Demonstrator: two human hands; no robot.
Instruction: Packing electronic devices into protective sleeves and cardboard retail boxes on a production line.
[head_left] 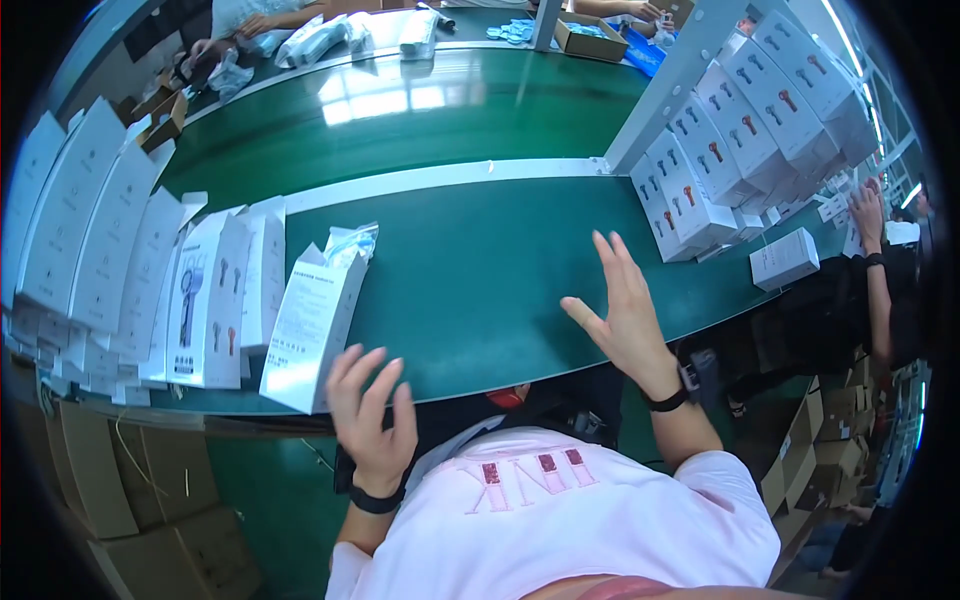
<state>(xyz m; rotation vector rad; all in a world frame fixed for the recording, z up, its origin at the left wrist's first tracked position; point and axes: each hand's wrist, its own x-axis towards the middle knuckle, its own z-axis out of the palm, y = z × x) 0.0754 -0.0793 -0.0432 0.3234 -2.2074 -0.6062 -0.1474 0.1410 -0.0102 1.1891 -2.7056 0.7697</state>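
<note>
Plastic bags [310,42] are lying beyond the green belt [420,110]; an open carton [588,46] is sitting farther right; cardboard boxes [175,465] are standing low, left.

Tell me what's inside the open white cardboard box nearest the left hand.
A crinkled, shiny plastic bag sticks out the top of the white cardboard box; its walls cover whatever lies deeper.

Wearer's hands [630,322]: two
Pouch-topped box [308,325]: one
Silver pouch [352,246]: one
Lone white box [785,260], right: one
White-box groups [750,125]: two, their overlapping boxes uncountable
</note>
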